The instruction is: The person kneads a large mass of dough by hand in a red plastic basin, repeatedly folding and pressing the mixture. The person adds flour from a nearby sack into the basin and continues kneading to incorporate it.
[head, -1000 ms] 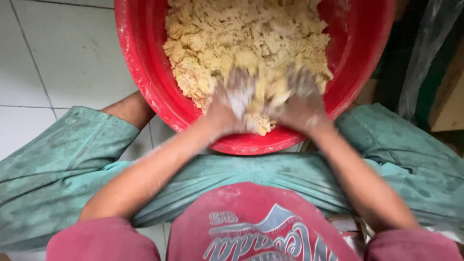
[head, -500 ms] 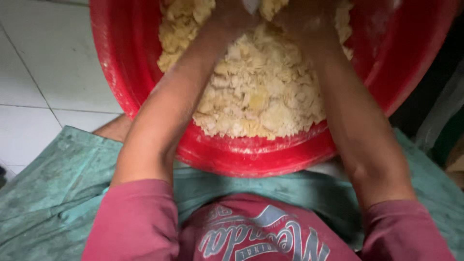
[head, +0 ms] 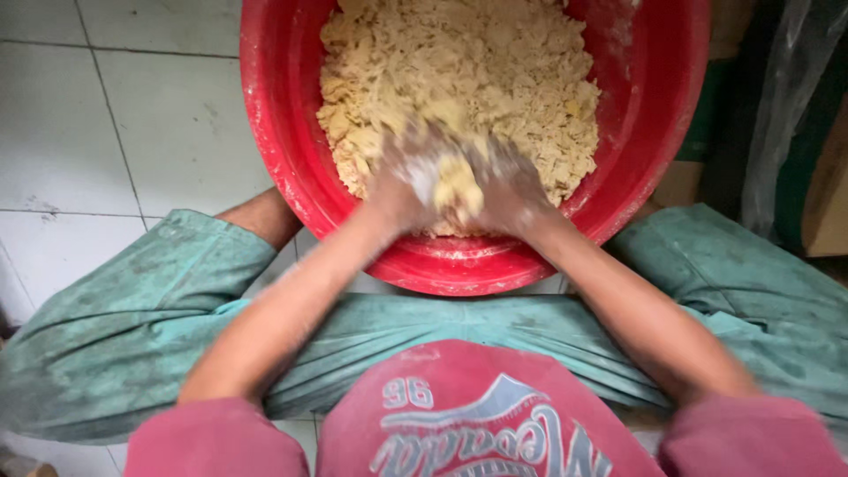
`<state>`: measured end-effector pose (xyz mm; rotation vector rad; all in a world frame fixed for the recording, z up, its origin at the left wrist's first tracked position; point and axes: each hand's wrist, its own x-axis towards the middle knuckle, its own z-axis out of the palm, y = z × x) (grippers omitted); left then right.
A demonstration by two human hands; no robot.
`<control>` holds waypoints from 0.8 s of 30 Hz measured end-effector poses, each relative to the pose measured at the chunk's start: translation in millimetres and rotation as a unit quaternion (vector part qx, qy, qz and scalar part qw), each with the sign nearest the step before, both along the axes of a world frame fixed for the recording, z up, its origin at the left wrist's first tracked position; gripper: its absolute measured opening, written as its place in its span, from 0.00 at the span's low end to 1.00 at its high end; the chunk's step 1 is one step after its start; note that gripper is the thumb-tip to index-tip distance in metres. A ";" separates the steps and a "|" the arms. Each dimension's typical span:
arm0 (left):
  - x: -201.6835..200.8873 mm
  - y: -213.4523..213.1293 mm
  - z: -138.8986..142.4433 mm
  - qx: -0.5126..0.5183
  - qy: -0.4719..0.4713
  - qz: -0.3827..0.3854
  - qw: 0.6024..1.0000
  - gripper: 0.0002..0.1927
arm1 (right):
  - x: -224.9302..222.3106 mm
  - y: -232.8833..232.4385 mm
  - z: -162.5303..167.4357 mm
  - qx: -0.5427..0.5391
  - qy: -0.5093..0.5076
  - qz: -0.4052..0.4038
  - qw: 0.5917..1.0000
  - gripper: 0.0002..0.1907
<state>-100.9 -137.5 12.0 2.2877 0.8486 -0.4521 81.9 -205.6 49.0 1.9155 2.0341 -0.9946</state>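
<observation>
The crumbly pale-yellow dough (head: 495, 79) fills the red plastic basin (head: 274, 132), heaped from the far rim down to the near wall, broken into flakes and lumps. At its near edge, a clump of the dough (head: 458, 187) is caught between the two hands. The left hand (head: 402, 181) and the right hand (head: 512, 190) are pressed toward each other, fingers curled and dusted white with flour, squeezing the clump between them just inside the basin's near wall. Both are blurred, so the single fingers cannot be told apart.

Half a second ago the hands were stretched to the far side of the basin, at the top edge of the view, with the forearms lying across the dough. Now they have come back to the near side, much as they were a second ago, and more of the dough's surface shows beyond them. The basin also sits higher and smaller in the view than it did half a second ago.

The basin stands on a floor of pale tiles (head: 115, 115), between the person's knees. Green trousers (head: 132, 309) spread to left and right below it, and the front of a red shirt (head: 477, 397) with a light printed design fills the near edge. To the right of the basin are dark folds of plastic sheeting (head: 786, 106) and a brown cardboard box (head: 826, 212).
</observation>
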 end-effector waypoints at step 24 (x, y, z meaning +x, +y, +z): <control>81.6 129.8 -46.3 0.245 -0.063 0.099 0.962 0.59 | 77.5 128.3 -83.7 0.019 -0.050 -0.158 0.986 0.51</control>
